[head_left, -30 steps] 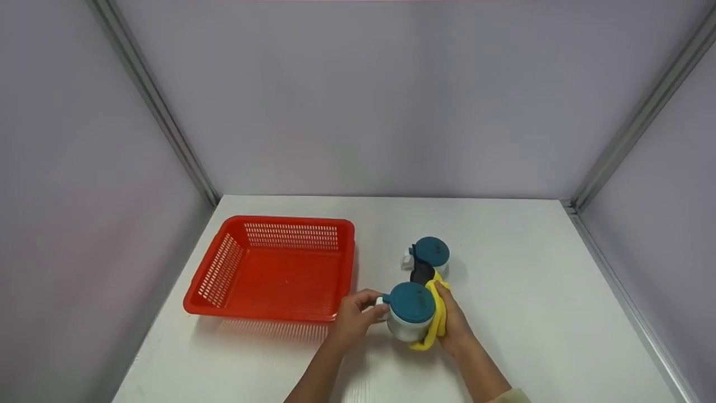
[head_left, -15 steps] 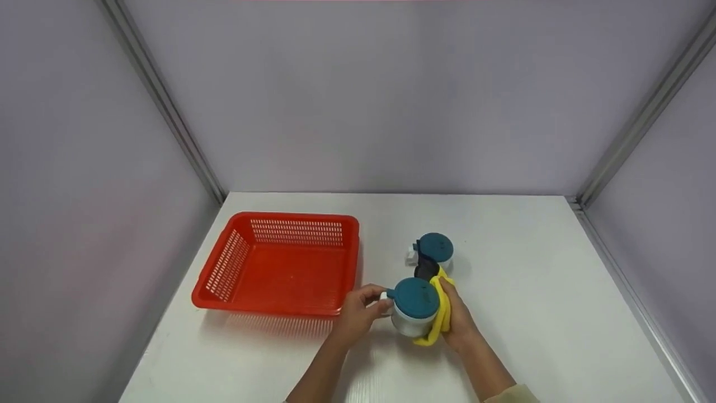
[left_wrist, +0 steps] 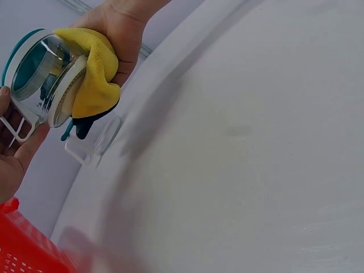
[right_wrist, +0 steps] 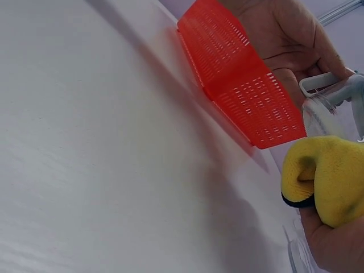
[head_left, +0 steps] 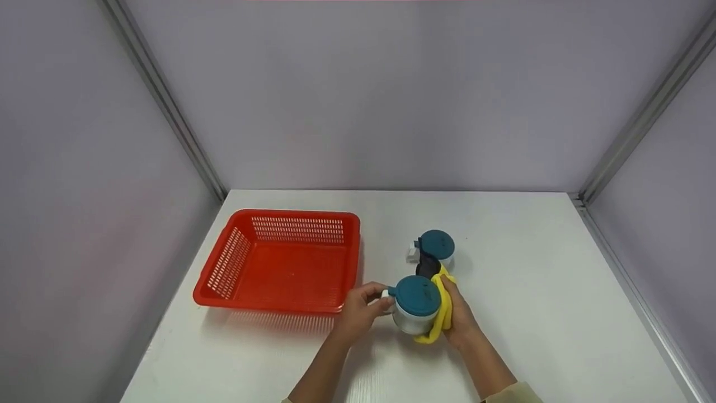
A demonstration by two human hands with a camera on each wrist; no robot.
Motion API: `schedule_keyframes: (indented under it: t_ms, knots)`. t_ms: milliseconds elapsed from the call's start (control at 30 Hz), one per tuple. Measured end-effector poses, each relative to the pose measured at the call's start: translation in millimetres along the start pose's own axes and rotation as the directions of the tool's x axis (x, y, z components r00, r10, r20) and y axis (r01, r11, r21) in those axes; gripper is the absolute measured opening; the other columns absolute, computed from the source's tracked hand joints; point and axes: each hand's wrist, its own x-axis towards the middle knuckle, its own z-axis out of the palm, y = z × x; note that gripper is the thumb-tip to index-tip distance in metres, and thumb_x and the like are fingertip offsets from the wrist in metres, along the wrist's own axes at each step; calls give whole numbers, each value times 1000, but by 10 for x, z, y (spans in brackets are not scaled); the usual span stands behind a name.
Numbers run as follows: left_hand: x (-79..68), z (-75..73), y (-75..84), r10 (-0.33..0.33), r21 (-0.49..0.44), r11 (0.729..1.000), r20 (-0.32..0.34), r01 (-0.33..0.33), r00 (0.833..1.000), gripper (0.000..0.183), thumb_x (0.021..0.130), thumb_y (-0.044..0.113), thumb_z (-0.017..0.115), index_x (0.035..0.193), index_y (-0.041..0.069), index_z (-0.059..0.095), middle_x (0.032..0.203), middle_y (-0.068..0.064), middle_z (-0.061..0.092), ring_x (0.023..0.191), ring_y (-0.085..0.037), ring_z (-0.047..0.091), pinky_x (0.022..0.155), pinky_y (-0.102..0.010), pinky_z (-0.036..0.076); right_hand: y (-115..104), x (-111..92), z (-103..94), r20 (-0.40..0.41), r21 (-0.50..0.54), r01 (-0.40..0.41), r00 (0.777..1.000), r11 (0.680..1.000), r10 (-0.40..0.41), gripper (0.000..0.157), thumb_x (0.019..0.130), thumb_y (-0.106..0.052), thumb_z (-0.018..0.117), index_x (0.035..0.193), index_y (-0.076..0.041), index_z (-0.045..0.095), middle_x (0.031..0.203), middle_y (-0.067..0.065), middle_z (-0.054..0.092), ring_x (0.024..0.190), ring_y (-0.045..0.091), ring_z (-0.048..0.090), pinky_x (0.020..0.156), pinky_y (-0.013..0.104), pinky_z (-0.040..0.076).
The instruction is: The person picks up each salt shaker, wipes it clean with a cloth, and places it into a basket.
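A clear jar (head_left: 415,322) with a teal lid (head_left: 417,295) is held up between both hands, over the table. My left hand (head_left: 361,314) pinches its white handle (left_wrist: 21,126). On the jar's other side, my right hand (head_left: 460,313) grips a yellow cloth (head_left: 446,308) with a dark underside and presses it to the jar wall. The cloth's dark part (head_left: 428,265) sticks out behind the jar. A second jar (head_left: 437,244) of the same kind stands on the table just beyond, its handle to the left. In the right wrist view the yellow cloth (right_wrist: 335,173) lies bunched over the right fingers.
To the left of the hands sits a red perforated plastic basket (head_left: 291,274), its floor bare. It stands on a white table (head_left: 520,268). Pale panels (head_left: 391,95) with grey metal corner posts enclose the back and sides.
The view has shifted slightly, so everything sits a little higher and to the right. Both hands keep their hold on the jar and cloth, with hardly any visible movement.
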Motion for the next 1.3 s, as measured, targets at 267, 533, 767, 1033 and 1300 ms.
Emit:
schedule_keyframes:
  t_ms: [267,533,767,1033,1300]
  knots:
    - [-9,1,-13,-3,9,1000,-12,3,1000,14,90,21,72,104,16,74,103,-4,70,99,-23,65,79,-38,60,32,15,-8,-3,1,-2,1000,1000,2,82,87,-71,53,142,-13,34,127,5,39,120,21,40,100,28,41]
    - [-136,51,-60,-35,-1,999,-12,35,999,14,91,21,72,104,18,74,103,-3,70,99,-22,65,79,-36,60,105,-86,-57,-2,8,-19,1000,1000,19,80,87,-71,54,140,-14,36,124,4,42,118,20,41,101,29,40]
    - [-36,13,-22,-12,7,1000,-1,12,1000,15,91,22,72,105,17,73,105,-3,70,102,-23,66,79,-36,60,39,-9,-36,25,40,2,1000,999,-3,74,88,-69,54,135,-14,38,120,4,43,115,19,43,99,30,40]
    - [93,-48,30,-9,30,1000,-2,9,1000,15,91,21,72,105,18,74,106,-2,70,104,-22,66,80,-35,60,-49,100,18,13,89,-26,1000,996,25,81,86,-68,59,142,-15,33,128,5,39,120,20,40,106,31,37]
    - [-14,1,-32,-32,28,999,-17,32,999,15,91,21,72,105,19,74,104,-2,70,102,-22,65,79,-35,60,20,17,-24,-8,77,-61,998,995,62,86,82,-69,63,142,-15,34,131,5,40,122,20,41,109,31,37]
